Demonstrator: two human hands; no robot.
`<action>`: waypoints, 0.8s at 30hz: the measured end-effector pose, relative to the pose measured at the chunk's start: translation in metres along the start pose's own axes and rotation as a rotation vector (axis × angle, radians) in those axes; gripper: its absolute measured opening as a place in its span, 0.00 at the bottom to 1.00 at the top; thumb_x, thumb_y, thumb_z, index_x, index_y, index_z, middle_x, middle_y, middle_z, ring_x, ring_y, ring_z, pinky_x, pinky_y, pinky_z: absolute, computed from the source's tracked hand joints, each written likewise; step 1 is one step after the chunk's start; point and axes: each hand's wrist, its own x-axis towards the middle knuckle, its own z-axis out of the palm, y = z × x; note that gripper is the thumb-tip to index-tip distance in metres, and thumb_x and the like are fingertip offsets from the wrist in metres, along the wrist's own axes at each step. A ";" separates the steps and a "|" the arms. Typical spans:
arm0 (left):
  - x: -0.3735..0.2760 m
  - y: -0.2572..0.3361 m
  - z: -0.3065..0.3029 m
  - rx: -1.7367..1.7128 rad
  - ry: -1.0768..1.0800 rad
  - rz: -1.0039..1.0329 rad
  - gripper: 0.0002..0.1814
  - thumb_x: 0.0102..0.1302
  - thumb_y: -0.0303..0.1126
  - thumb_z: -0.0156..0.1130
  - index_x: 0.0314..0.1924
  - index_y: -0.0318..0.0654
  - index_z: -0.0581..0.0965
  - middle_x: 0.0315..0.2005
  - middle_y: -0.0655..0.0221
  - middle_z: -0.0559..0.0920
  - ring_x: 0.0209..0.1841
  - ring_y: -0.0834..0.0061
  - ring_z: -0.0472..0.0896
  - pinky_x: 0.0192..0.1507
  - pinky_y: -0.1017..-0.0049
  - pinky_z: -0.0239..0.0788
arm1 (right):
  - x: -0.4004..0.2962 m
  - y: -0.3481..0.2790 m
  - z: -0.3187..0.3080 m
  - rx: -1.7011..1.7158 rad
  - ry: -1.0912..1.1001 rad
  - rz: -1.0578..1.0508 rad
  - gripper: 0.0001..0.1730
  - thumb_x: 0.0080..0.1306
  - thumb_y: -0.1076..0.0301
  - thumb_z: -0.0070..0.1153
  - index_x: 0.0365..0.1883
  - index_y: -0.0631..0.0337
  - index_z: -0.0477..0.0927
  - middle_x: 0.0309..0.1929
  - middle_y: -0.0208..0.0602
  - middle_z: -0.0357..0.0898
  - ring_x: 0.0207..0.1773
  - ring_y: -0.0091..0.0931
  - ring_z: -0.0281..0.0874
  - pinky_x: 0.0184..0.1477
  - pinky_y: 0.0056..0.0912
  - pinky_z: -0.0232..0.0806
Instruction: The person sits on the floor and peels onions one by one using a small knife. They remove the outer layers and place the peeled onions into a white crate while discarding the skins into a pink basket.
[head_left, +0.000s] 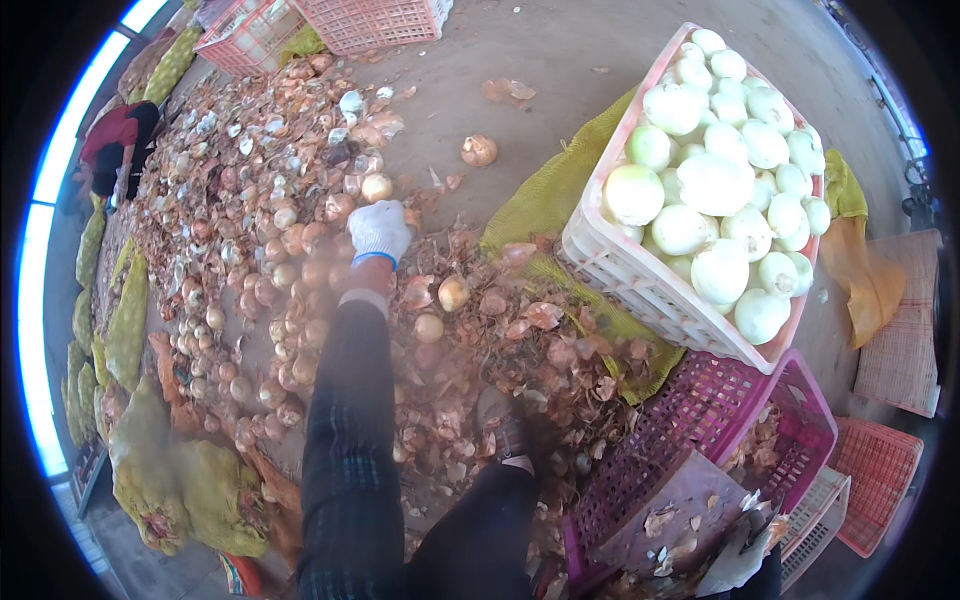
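My left hand (379, 231), in a white knit glove with a blue cuff edge, reaches over unpeeled onions and loose skins on the floor. Its fingers are curled; a brown onion (412, 219) shows at their right side, though whether they grip it is unclear. Just above the hand lies a pale onion (376, 187). At the bottom right, my right hand (739, 559), in a dirty whitish glove, is beside a board (667, 517) that bears skin scraps. Dark and pale shapes at its fingers are too blurred to name. Peeled white onions (716, 184) fill a pale plastic crate (637, 259).
A purple crate (682, 405) with skins stands below the full crate. Yellow-green mesh sacking (555, 180) lies beside it. Red crates (877, 480) are at right and top left. Full mesh sacks (150, 465) line the left, where another person (116, 146) bends over. My shoe is among skins.
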 end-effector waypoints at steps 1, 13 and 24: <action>-0.001 0.006 -0.016 0.098 -0.072 0.047 0.18 0.67 0.46 0.64 0.47 0.42 0.88 0.43 0.52 0.89 0.50 0.47 0.88 0.56 0.52 0.78 | 0.001 0.005 0.002 0.101 -0.006 0.037 0.19 0.79 0.60 0.59 0.63 0.58 0.82 0.50 0.43 0.89 0.51 0.33 0.86 0.57 0.36 0.76; -0.019 0.006 0.062 -0.550 0.105 -0.125 0.32 0.68 0.34 0.61 0.73 0.48 0.73 0.64 0.47 0.81 0.64 0.44 0.81 0.66 0.53 0.74 | 0.001 -0.046 -0.007 -0.185 -0.009 -0.103 0.14 0.78 0.73 0.57 0.59 0.64 0.84 0.41 0.38 0.89 0.41 0.26 0.86 0.49 0.32 0.77; -0.154 0.014 0.091 -0.951 0.176 0.123 0.25 0.75 0.27 0.60 0.71 0.39 0.72 0.55 0.65 0.83 0.59 0.65 0.81 0.64 0.64 0.77 | -0.004 -0.070 -0.020 -0.207 -0.108 0.011 0.14 0.74 0.67 0.62 0.56 0.54 0.85 0.46 0.50 0.90 0.50 0.46 0.89 0.54 0.48 0.78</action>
